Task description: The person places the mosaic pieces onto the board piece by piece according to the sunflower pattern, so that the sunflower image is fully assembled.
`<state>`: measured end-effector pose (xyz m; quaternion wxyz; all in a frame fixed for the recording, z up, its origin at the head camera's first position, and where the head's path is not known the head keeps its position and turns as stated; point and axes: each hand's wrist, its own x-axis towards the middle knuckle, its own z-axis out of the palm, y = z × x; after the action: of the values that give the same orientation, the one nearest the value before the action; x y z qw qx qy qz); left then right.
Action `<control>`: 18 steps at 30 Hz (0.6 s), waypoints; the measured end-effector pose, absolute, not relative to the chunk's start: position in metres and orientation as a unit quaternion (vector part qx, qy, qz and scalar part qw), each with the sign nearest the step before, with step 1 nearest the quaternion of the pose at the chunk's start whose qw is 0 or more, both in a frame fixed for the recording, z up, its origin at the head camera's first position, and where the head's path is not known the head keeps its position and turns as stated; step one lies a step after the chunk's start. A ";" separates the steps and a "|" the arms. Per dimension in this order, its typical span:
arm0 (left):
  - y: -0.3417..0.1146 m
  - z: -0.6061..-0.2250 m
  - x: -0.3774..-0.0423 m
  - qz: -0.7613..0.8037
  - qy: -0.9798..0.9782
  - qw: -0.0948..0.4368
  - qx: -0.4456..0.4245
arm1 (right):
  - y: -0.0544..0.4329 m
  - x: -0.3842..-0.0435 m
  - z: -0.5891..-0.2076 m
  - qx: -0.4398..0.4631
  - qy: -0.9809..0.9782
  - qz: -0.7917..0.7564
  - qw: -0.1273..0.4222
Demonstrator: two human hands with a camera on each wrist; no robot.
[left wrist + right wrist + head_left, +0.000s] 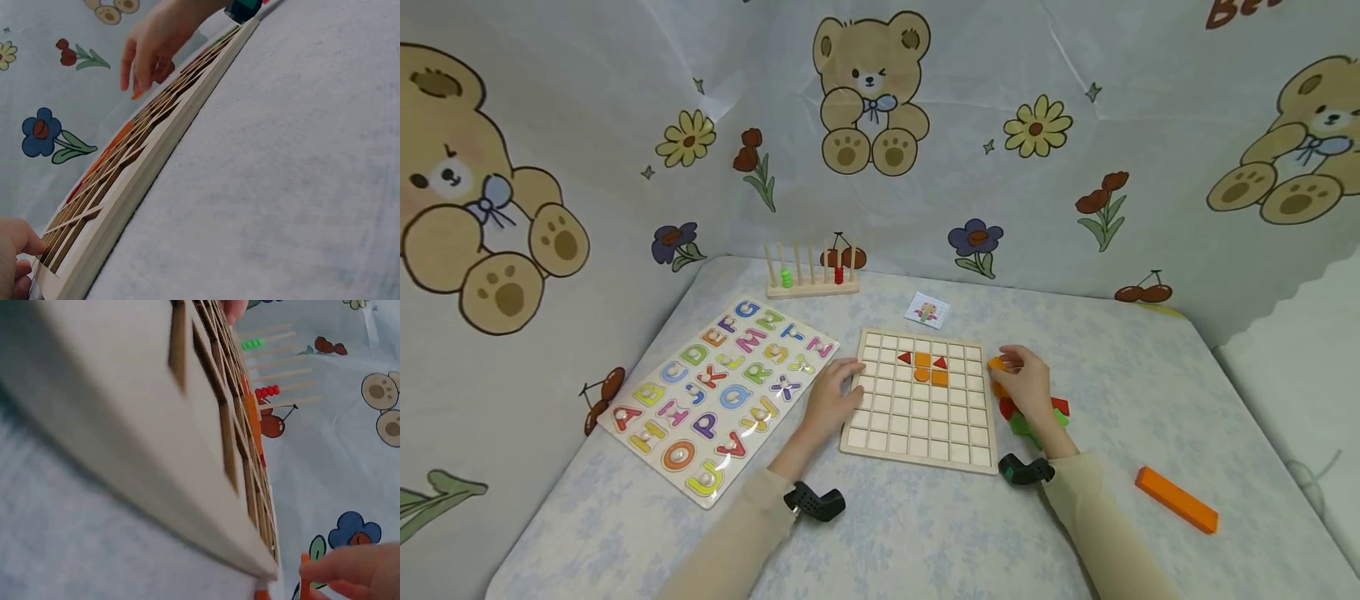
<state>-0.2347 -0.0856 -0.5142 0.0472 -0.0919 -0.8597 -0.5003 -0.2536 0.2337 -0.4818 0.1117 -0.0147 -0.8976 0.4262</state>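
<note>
A square wooden grid board (917, 421) lies in the middle of the table. Near its top sit red triangles (941, 363), orange squares (939, 379) and an orange circle (922, 375). My left hand (836, 394) holds the board's left edge; in the left wrist view its thumb (25, 239) lies over the rim. Just right of the board, my right hand (1028, 387) pinches a small orange piece (305, 575), its exact shape unclear. Beneath that hand is a pile of loose red and green pieces (1060, 407), partly hidden by it.
A printed pattern card (927, 310) lies behind the board. An alphabet puzzle board (715, 392) is at the left, and a peg rack (812, 289) with green and red beads stands behind. An orange bar (1177, 500) lies at the front right.
</note>
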 end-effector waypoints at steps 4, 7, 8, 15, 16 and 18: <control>-0.085 -0.514 -0.234 -0.501 -0.859 0.050 -0.092 | 0.210 -0.255 -0.471 0.047 -0.891 0.445 0.078; -0.086 -0.514 -0.234 -0.501 -0.859 0.050 -0.093 | 0.185 -0.257 -0.467 0.101 -0.883 0.457 0.043; -0.086 -0.514 -0.234 -0.502 -0.858 0.049 -0.094 | 0.176 -0.258 -0.467 0.117 -0.880 0.459 0.031; -0.086 -0.515 -0.235 -0.503 -0.857 0.051 -0.102 | 0.139 -0.268 -0.480 0.182 -0.874 0.449 -0.028; -0.085 -0.515 -0.235 -0.503 -0.857 0.051 -0.101 | 0.137 -0.269 -0.482 0.188 -0.873 0.449 -0.025; -0.086 -0.515 -0.235 -0.500 -0.858 0.055 -0.102 | 0.134 -0.270 -0.483 0.198 -0.870 0.451 -0.019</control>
<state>-0.2346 -0.0859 -0.5153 0.0552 -0.1020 -0.8579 -0.5005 -0.2700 0.1339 -0.4830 -0.0192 0.1978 -0.8703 0.4507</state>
